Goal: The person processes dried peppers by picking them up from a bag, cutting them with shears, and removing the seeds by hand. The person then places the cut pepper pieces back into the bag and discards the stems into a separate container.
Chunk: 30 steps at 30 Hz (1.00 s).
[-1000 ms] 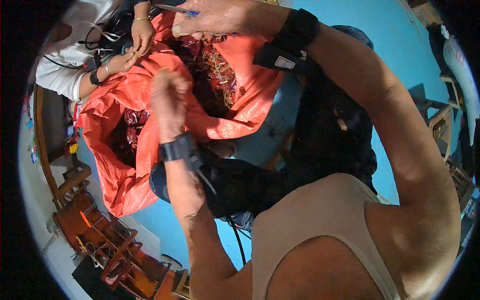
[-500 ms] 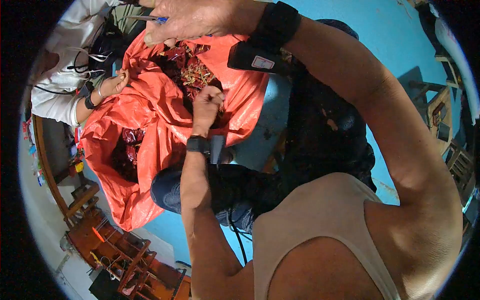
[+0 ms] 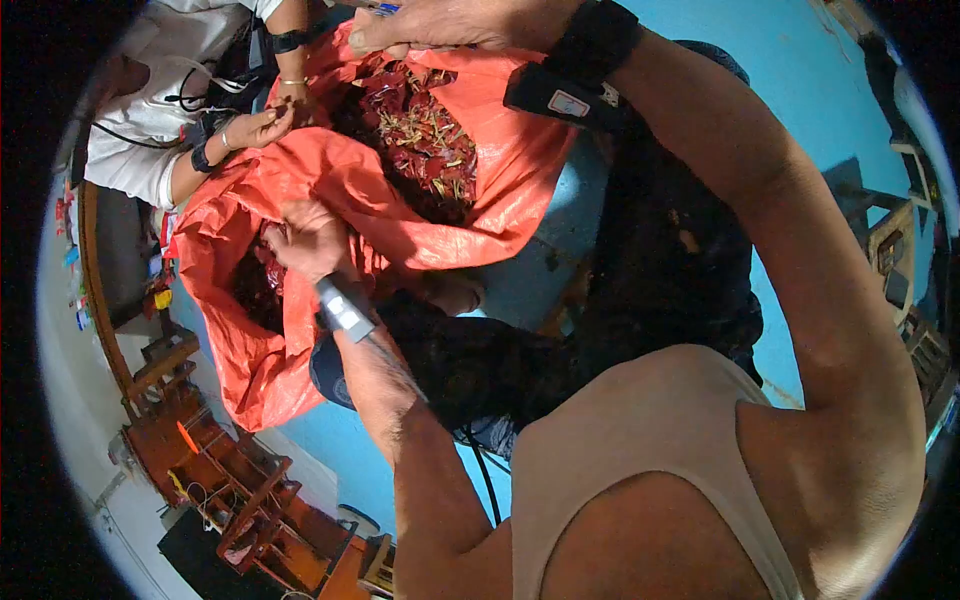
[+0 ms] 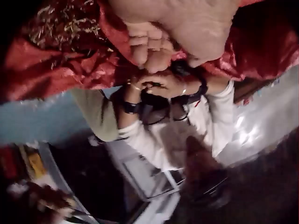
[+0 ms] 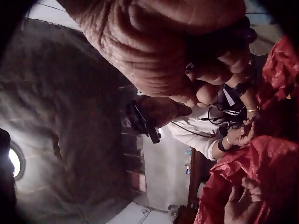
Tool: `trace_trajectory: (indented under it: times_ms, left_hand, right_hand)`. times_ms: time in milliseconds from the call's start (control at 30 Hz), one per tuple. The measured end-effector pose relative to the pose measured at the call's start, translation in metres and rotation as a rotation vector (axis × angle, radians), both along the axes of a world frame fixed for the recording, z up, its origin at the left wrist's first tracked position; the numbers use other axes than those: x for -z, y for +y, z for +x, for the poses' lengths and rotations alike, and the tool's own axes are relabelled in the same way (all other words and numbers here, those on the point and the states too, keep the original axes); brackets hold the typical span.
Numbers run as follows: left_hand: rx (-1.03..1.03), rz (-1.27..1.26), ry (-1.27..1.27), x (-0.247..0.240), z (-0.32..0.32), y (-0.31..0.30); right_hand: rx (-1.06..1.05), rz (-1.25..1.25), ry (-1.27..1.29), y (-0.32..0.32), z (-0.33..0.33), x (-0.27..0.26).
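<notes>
My left hand (image 3: 315, 240) is over the mouth of the left orange-red sack, its fingers loosely bent beside the dried red chilies (image 3: 262, 285) inside. No chili shows between those fingers in the left wrist view. My right hand (image 3: 470, 22), up by the far rim of the second sack, grips scissors with blue handles (image 3: 386, 9). Their blades lie beyond the top edge of the head view, and in the right wrist view the palm hides most of the handles (image 5: 250, 35). Red chilies mixed with pale stem bits (image 3: 430, 140) fill this second sack (image 3: 500, 215).
Across the sacks sits another person in a white top (image 3: 135, 130), both hands (image 3: 262, 125) close together at the sack edge. My dark-trousered knee (image 3: 340, 370) is against the left sack (image 3: 265, 385). Wooden furniture (image 3: 240, 500) stands lower left, a wooden chair (image 3: 890, 250) at right.
My left hand went from above the sacks to the second sack's chilies, then left to the first sack. The right hand still holds the scissors. The other person's hands parted, then came together.
</notes>
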State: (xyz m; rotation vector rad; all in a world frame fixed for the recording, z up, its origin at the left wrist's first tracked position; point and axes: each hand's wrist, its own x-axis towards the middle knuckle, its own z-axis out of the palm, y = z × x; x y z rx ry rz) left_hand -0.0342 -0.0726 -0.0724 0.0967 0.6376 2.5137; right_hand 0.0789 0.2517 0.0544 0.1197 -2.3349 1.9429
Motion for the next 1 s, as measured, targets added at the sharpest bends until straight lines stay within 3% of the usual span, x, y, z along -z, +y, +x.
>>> trace_trajectory:
  times_ms: [33,100,167,233,300,333,400,433,500,567,667,700,733,767,800,833,900,1000]
  left_hand:
    - [-0.017,-0.091,0.023,0.010,-0.002,0.010]
    - [0.076,-0.554,0.053,0.004,0.029,0.061]
    - [0.164,-0.926,0.296,0.021,0.054,0.097]
    - [0.214,-1.218,0.643,0.077,0.047,0.099]
    - [0.139,-1.478,1.123,0.123,0.036,0.092]
    - [0.144,-1.470,1.125,0.123,0.038,0.094]
    - [0.045,-1.779,1.453,0.127,0.048,0.095]
    - [0.049,-1.772,1.452,0.122,0.053,0.098]
    - [0.338,-1.953,1.514,0.096,0.062,0.106]
    - [0.348,-1.947,1.464,0.086,0.068,0.109]
    - [0.359,-1.696,1.101,0.087,0.064,0.106]
    - [0.359,-1.701,1.102,0.085,0.059,0.103]
    - [0.323,-1.420,0.892,0.085,0.048,0.100]
    - [0.279,-1.135,0.686,0.074,0.047,0.101]
    - [0.253,-1.184,0.508,0.061,0.044,0.102]
    - [0.259,-1.029,0.403,0.047,0.039,0.101]
    - [0.250,-0.834,0.243,0.007,0.038,0.101]
    - [0.214,-0.696,0.200,-0.044,0.048,0.103]
  right_hand:
    - [-0.001,-0.001,0.000,-0.001,0.002,-0.004]
    - [0.019,0.065,-0.048,0.001,0.008,-0.012]
    - [0.000,0.067,0.001,0.000,0.007,-0.009]
    - [-0.010,0.076,0.051,0.001,0.006,-0.011]
    - [-0.020,0.125,0.012,0.001,0.006,-0.016]
    - [-0.160,-0.127,0.110,0.000,0.005,-0.011]
    - [-0.104,-0.015,0.148,0.009,0.003,-0.004]
    - [-0.059,0.091,0.188,0.011,0.004,-0.004]
    - [-0.019,0.097,0.118,0.011,0.011,-0.013]
    - [0.027,0.039,0.052,0.011,0.012,-0.014]
    - [-0.057,0.152,0.055,0.020,0.004,-0.007]
    - [-0.058,0.149,0.058,0.021,0.002,-0.003]
    - [-0.050,0.113,0.084,0.021,-0.002,0.003]
    - [-0.045,0.080,0.111,0.016,0.000,-0.002]
    - [0.016,0.127,0.058,0.015,0.008,-0.006]
    - [0.009,0.125,0.067,0.014,0.011,-0.005]
    - [-0.007,0.182,0.064,0.009,0.009,0.002]
    - [-0.024,0.278,0.064,0.000,0.000,0.017]
